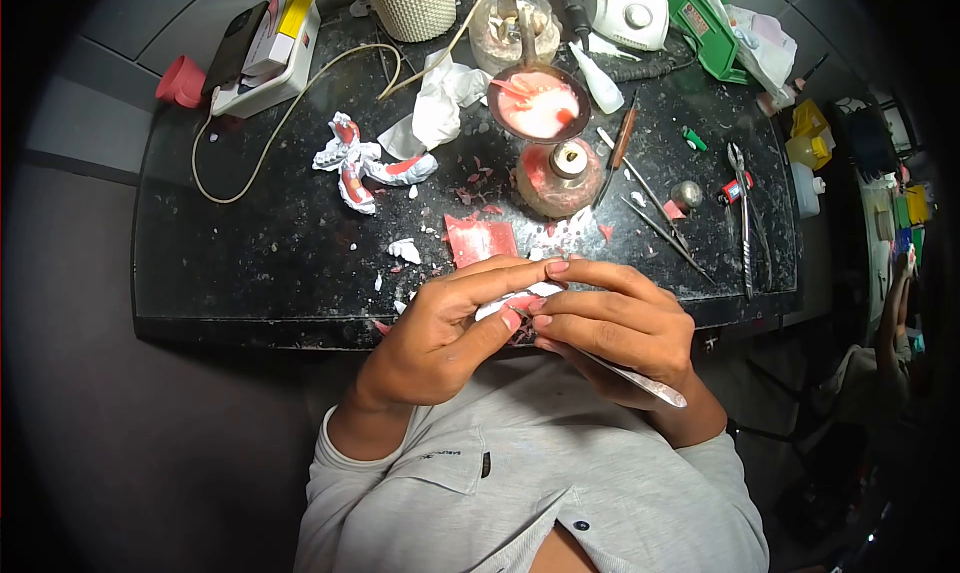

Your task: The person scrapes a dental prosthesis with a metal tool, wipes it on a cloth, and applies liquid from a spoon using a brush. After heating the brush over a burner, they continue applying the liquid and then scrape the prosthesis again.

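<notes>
Close to the table's front edge, my left hand is closed around a small white plaster piece with pink wax on it. It looks like a dental cast, though fingers cover much of it. My right hand grips a slim metal carving tool, its broad end sticking out toward my body. The tool's working end is at the pink wax, mostly behind my fingers. My right fingertips also touch the cast's far side. Just beyond my hands lies a pink wax sheet.
A pan of melted pink wax sits above a spirit burner. White casts with pink wax lie left. Metal tools and pliers lie right. A cable loops across the left. A green bin stands behind.
</notes>
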Motion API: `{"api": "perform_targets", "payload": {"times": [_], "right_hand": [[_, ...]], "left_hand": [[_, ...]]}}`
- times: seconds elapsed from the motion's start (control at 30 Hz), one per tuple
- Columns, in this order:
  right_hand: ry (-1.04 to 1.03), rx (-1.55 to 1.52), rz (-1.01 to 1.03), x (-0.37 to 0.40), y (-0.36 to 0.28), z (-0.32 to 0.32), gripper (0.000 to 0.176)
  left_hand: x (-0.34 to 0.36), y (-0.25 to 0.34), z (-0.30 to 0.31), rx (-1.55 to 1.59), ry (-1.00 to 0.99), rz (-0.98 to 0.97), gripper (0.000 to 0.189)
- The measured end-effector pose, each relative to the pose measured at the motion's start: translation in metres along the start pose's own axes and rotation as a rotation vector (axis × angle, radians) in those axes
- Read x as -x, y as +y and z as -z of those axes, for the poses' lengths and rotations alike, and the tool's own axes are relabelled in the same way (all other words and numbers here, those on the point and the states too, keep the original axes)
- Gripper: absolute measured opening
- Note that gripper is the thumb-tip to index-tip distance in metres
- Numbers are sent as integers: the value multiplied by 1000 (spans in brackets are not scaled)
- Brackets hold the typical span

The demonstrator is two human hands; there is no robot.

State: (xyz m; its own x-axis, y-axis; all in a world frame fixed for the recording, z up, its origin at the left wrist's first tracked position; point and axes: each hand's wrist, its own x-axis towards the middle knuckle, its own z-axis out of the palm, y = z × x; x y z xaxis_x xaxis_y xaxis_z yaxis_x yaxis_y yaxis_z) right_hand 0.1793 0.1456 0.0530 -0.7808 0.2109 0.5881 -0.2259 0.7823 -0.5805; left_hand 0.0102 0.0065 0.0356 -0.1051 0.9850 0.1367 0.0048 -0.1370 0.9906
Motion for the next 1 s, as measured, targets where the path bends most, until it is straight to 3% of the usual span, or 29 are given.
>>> {"api": "perform_targets", "payload": {"times": [0.47,0.77,1.0], "right_hand": [[-7,-1,-30,2,1,2,21],[-24,14,-62,4,1,3,23],[-21,32,-16,5,5,3,19]], "left_hand": [[1,-1,-5,123,74,139,42],[-2,-5,-4,-46,66,31,41],[-1,-5,-5,13,89,95,45]]}}
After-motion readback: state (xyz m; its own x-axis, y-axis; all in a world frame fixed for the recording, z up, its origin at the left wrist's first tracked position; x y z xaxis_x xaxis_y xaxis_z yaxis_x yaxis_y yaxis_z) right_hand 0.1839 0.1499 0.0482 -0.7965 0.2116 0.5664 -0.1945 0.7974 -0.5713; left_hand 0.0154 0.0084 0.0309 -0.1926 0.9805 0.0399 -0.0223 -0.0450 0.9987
